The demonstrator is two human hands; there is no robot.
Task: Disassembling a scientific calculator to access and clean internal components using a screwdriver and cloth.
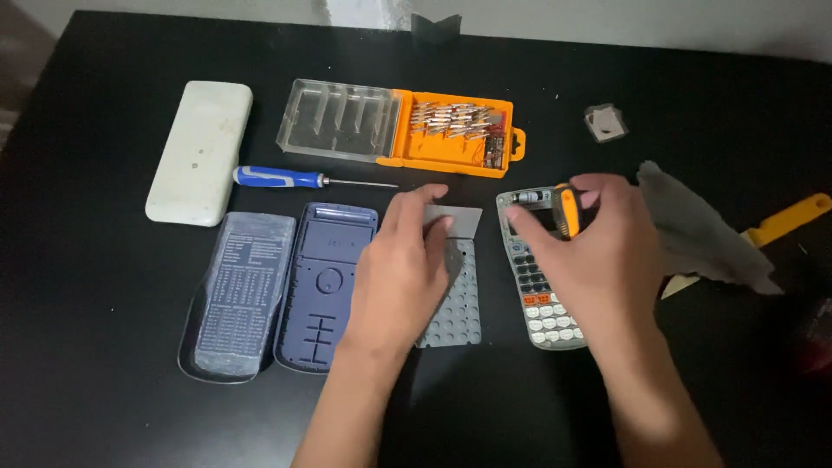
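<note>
Both hands work over a dismantled calculator on a black table [87,286]. The left hand [400,269] lies palm down, fingers loosely curled, its fingertips pressing on a grey rubber keypad mat [459,303] and a small grey plate [459,218] at the mat's twelve o'clock end. The right hand [598,251] is closed around a short screwdriver with an orange-and-black handle [567,211], its tip aimed at the top of the calculator front [542,312], which lies keys up just at three o'clock of the mat.

At nine o'clock of the left hand lie the blue back shell [325,286] and the slide cover [234,299]. Toward twelve o'clock sit an open orange bit case [451,134], a blue-handled screwdriver [286,178] and a white oblong case [199,147]. A grey cloth [702,230] lies at three o'clock of the right hand.

The work looks to be mid-disassembly or reassembly at the calculator's upper end. The next move likely calls for seating the driver tip squarely while the left hand steadies the loose parts.
</note>
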